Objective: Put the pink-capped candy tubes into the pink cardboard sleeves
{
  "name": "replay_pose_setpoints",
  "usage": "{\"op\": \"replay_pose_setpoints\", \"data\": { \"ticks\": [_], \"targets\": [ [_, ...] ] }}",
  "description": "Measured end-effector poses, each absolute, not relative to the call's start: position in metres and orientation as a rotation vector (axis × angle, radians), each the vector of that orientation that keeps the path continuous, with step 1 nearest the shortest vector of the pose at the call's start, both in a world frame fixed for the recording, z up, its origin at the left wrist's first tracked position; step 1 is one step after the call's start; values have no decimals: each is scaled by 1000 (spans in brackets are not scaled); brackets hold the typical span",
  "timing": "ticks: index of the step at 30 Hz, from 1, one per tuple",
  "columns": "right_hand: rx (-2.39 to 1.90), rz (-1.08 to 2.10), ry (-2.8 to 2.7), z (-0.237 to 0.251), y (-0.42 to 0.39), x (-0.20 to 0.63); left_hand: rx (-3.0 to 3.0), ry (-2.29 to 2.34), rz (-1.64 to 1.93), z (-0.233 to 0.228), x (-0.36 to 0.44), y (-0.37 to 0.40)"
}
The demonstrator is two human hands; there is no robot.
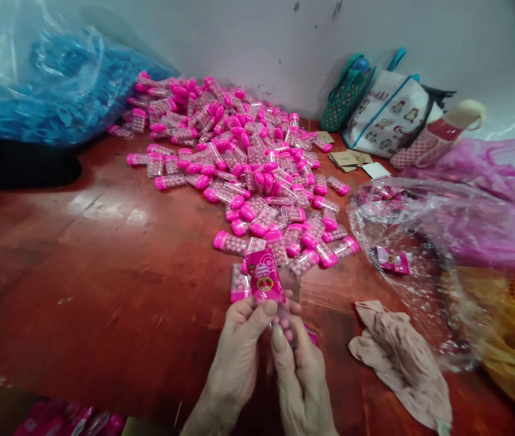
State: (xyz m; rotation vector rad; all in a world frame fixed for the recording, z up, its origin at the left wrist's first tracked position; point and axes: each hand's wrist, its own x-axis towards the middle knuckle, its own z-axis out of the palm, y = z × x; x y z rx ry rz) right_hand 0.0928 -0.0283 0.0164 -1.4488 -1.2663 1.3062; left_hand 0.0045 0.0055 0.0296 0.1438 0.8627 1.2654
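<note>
Both hands came up from the near edge of the red surface (103, 254), palms turned inward, wrists close together. I saw the left hand (234, 357) with its thumb pressed flat on the lower end of a pink label sleeve (264, 280), fingers curled behind it. The right hand (300, 375) sat just beside, thumb up against a clear candy tube (284, 324) of pink balls; both hands pinched closed on that tube and sleeve together. The sleeve's long axis ran away from me, tilted slightly left, its top pointing toward the pile of pink-capped tubes (248, 163) spread from mid-surface to the far edge by the wall. Each tube in the pile held small pink balls. Right of the hands lay a crumpled cloth (397, 357), touching nothing held. Beyond it, a clear plastic bag (420, 254) held a few pink sleeves. At the far left corner sat a blue plastic bag (48, 85); tote bags (384, 109) stood at the far right
</note>
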Motion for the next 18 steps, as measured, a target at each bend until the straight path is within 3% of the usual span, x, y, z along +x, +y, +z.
{"op": "replay_pose_setpoints", "data": {
  "ticks": [8, 14, 18],
  "targets": [
    [-1471, 1270, -1115, 13, -30, 87, 97, 888, 1249, 29, 10, -3],
    [-1082, 1807, -694, 18, -24, 90, 154, 873, 1247, 37, -2, 1],
    [-1005, 1890, -494, 11, -29, 85, 182, 885, 1242, 38, -1, 0]
  ]
}}
